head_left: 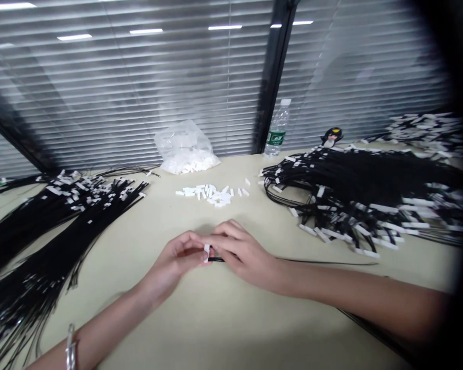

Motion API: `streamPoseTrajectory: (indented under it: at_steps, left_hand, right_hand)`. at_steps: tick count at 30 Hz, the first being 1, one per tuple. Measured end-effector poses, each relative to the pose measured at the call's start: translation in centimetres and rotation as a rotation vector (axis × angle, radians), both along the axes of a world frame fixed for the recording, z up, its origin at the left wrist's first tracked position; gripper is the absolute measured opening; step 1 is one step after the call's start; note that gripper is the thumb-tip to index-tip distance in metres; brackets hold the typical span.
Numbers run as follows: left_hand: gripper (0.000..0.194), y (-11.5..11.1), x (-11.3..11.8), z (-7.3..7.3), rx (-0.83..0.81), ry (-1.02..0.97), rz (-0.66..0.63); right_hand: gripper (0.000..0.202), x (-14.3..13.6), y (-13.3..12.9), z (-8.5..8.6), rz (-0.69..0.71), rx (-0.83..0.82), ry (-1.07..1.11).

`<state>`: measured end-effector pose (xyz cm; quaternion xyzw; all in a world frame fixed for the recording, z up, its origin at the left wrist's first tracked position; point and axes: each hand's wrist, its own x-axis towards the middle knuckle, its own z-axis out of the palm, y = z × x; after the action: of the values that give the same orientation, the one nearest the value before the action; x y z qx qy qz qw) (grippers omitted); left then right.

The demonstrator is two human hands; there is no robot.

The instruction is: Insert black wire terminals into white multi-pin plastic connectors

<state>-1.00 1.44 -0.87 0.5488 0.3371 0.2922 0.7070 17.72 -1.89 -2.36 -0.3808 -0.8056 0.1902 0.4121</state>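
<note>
Head view: a pale beige counter (224, 318) runs up to a wall of closed grey slatted blinds (139, 103) split by a dark post. At mid-counter the left hand (177, 257) pinches a small white connector (207, 252), its grip closed on it, while the right hand (243, 254) has its grip closed on a thin black cable (324, 262) that trails away to the right along the counter. Loose white connectors (212, 194) lie just beyond, before a clear plastic bag (185, 146) of more. Bundles of finished black cables (61, 216) fan out left; a tangled heap (362, 190) sits right. A water bottle (278, 128) and a penguin figure (332, 136) stand by the blinds.
</note>
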Motion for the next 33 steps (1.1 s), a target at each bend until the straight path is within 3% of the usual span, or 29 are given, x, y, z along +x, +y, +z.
streamPoseTrajectory:
  at_steps: [6,13,19,26,33]
  left_hand:
    - [0.021,0.0,-0.2,-0.1,-0.03,-0.008,0.006]
    - [0.015,-0.1,-0.2,-0.3,0.005,0.014,0.014]
    - [0.012,0.0,-0.2,-0.3,0.076,0.073,-0.013]
    - [0.022,0.0,-0.2,-0.9,0.328,0.146,-0.046]
    - [0.025,0.0,-0.5,-1.0,0.34,0.128,-0.029]
  right_hand:
    - [0.023,-0.2,-0.1,0.1,-0.012,-0.006,0.107]
    - [0.018,-0.3,0.2,0.3,-0.09,-0.201,0.213]
    - [0.015,-0.3,0.6,-0.1,-0.047,-0.316,0.27]
    - [0.01,-0.2,0.8,-0.8,0.082,-0.49,0.323]
    - [0.022,0.3,1.3,0.0,0.089,-0.554,0.306]
